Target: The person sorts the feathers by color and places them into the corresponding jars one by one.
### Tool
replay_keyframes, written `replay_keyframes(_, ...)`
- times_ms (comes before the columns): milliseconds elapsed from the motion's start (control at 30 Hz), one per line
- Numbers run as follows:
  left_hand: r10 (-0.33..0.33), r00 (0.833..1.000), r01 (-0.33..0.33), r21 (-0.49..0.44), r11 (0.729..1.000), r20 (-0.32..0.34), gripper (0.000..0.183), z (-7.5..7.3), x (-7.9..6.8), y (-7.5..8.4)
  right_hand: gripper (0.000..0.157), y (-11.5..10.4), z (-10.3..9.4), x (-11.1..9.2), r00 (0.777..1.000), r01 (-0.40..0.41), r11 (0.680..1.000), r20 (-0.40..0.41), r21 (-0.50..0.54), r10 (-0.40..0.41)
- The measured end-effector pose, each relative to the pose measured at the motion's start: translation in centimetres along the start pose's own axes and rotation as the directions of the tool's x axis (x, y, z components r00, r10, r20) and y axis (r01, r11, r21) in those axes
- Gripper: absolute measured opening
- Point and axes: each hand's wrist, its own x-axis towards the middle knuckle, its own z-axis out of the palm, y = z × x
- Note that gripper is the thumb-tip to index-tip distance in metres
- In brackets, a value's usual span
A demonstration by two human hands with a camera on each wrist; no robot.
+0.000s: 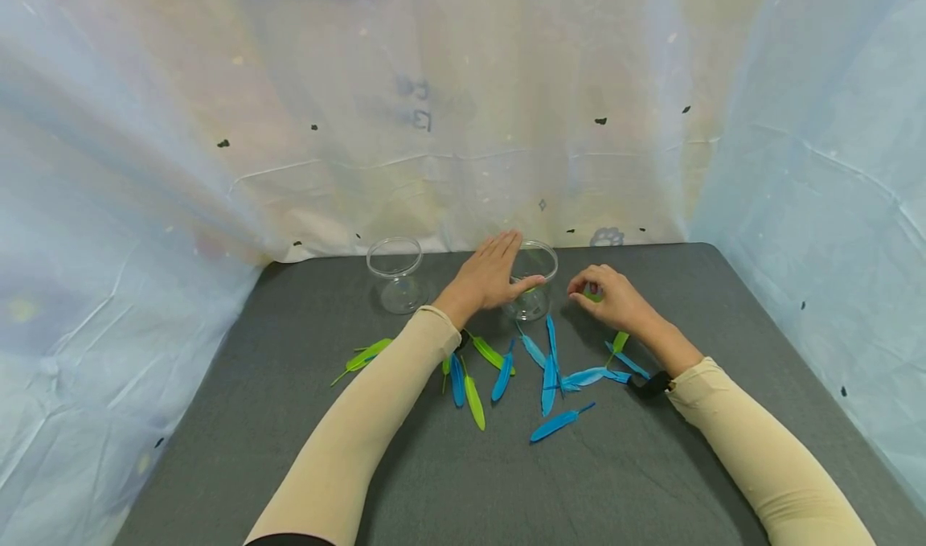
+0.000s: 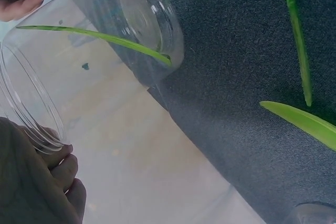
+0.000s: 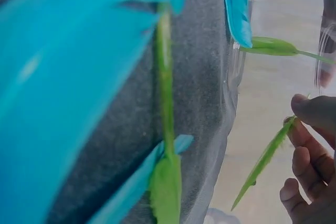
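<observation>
From my remote seat I see my left hand [image 1: 492, 274] grasping the rim of a clear, round plastic jar [image 1: 537, 305], its thumb on the near side and its fingers round the other. The jar stands upright on a table covered in dark grey cloth [image 1: 470, 482], and 1 slender lime-green feather [image 2: 113, 39] leans inside it. My right hand [image 1: 611, 298], just to the right of the jar, pinches another narrow green feather [image 3: 264, 157] between thumb and index finger, with its tip hanging down.

A 2nd clear plastic jar [image 1: 398, 278] stands on the cloth to the left, apart from the 1st. Nearer to me, loose bright-blue feathers [image 1: 555, 425] and loose lime-green feathers [image 1: 474, 401] lie scattered, some of them crossing. Cream sleeves [image 1: 391, 417] cover both forearms, and a pale, patterned curtain [image 1: 506, 88] hangs behind the table
</observation>
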Motion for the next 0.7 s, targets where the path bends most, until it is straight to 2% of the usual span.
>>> replay_keyframes(333, 0.013, 1.0, -0.013, 0.012, 1.0, -0.009, 0.102, 0.0, 0.0, -0.1, 0.009, -0.3, -0.5, 0.1, 0.993, 0.009, 1.0, -0.118, 0.007, -0.008)
replay_keyframes(700, 0.007, 1.0, -0.007, -0.012, 1.0, -0.007, 0.102, 0.1, 0.0, -0.1, 0.011, -1.1, -1.1, 0.3, 0.988, -0.011, 0.998, -0.155, 0.061, 0.02)
